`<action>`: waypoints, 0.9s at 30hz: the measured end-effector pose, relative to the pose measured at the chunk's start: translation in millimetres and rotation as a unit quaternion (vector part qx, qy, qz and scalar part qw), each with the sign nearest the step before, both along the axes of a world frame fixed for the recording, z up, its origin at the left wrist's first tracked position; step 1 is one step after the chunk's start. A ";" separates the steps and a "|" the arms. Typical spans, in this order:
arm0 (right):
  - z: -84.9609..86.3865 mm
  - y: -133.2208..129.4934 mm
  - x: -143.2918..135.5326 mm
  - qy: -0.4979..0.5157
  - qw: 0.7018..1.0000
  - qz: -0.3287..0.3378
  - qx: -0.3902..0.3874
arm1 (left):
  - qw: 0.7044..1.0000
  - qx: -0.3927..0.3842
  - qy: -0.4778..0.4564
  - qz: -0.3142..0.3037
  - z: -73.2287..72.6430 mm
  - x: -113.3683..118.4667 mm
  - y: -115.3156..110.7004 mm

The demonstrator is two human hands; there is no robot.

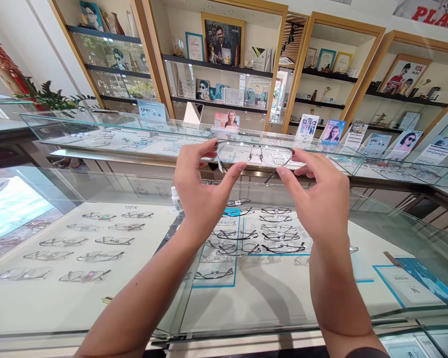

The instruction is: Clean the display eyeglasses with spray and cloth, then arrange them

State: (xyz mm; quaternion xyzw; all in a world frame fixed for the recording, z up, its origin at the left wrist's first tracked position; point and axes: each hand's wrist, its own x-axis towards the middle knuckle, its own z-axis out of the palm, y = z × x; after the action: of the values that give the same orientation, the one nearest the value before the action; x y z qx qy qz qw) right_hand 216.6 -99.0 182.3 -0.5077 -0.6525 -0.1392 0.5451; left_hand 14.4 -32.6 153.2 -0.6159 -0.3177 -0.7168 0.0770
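Observation:
A pair of eyeglasses [261,147] with a thin dark upper rim is held up in front of me, above the glass display case. My left hand [205,186] pinches its left end between thumb and fingers, near the hinge. At the opposite end, my right hand [315,186] grips the frame the same way. One dark temple tip shows below the lenses near my right thumb; a pale tag-like piece hangs by my left fingers. Under both hands, rows of eyeglass frames [283,247] lie inside the case.
More frames [100,256] lie in rows on the case's left side. A small white bottle [176,199] stands beyond my left wrist. Across from me runs another glass counter [134,141] with upright advertising cards [334,131]. Wooden wall shelves [216,64] stand behind it.

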 end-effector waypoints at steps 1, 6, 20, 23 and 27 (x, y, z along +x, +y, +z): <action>0.0 0.2 0.2 0.000 1.000 0.000 -0.001 | 1.000 0.001 0.000 -0.001 0.1 0.0 -0.1; 0.3 0.6 0.6 0.000 1.000 0.001 -0.007 | 1.000 -0.001 0.004 0.008 0.8 -0.1 -0.6; 1.5 -0.9 -0.5 -0.002 1.000 -0.001 -0.010 | 1.000 -0.013 0.005 0.008 -0.8 -0.7 0.4; 1.6 -1.2 -0.5 -0.001 1.000 -0.001 -0.011 | 1.000 -0.007 0.004 0.000 -0.5 -1.0 0.1; 1.4 -1.3 -0.6 -0.001 1.000 0.000 -0.011 | 1.000 -0.001 0.007 0.007 -0.2 -0.9 -0.3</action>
State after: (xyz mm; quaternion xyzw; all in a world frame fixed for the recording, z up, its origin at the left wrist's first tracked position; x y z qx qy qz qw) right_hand 216.0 -100.3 183.7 -0.5136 -0.6548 -0.1322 0.5385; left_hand 13.5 -32.9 153.1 -0.6190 -0.3221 -0.7114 0.0837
